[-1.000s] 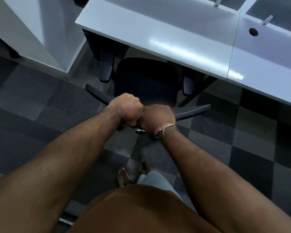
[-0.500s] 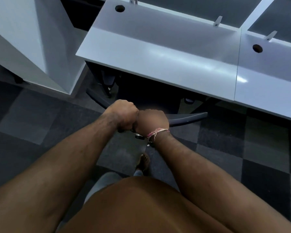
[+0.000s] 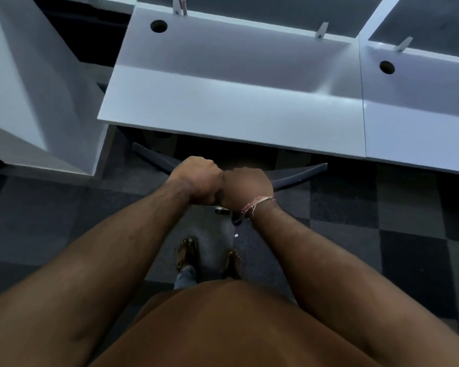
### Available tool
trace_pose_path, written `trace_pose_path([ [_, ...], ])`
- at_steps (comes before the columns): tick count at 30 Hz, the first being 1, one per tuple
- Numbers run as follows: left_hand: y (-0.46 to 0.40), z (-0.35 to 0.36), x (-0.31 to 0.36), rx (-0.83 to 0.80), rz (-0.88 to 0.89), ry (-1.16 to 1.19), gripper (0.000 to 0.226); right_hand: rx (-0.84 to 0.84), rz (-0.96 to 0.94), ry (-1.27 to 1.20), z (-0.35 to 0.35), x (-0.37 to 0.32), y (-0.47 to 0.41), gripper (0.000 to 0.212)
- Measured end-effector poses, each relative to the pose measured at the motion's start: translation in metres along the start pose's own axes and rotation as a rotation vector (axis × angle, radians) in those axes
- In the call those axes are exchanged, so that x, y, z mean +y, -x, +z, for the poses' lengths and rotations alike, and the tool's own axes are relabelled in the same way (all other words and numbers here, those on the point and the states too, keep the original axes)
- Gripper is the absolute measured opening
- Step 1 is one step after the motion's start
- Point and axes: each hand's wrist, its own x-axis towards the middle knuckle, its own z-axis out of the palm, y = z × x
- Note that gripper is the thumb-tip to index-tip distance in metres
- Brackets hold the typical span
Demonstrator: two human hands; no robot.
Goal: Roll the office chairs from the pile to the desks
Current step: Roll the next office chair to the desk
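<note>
Gripping the top edge of the office chair's backrest with your left hand and right hand clenched side by side and touching, you have the chair already mostly under the white desk, with only the curved dark backrest showing in front of its edge. Push straight and gently with both hands together, so the chair does not turn toward the white side panel on the left. Judge the moment to stop when the backrest comes just beside the desk edge, and keep your knuckles clear of it.
</note>
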Motion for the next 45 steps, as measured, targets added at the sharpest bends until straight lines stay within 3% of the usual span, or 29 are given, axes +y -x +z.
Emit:
trace_pose_path([
  [14, -0.051, -0.004, -0.081, -0.034, 0.100, 0.039, 0.016, 0.000, 0.038, 0.033, -0.003, 0.007, -0.079, 0.029],
  [32, -0.047, -0.014, -0.070, -0.033, 0.078, 0.058, 0.019, -0.085, 0.074, -0.033, -0.013, 0.012, -0.069, 0.031],
  [37, -0.039, -0.019, -0.058, -0.003, 0.044, 0.164, 0.019, -0.093, 0.144, -0.038, -0.016, 0.011, -0.053, 0.035],
  [45, -0.038, -0.050, -0.028, 0.077, 0.163, 0.111, 0.024, -0.011, 0.296, -0.006, -0.034, 0.016, -0.012, 0.041],
])
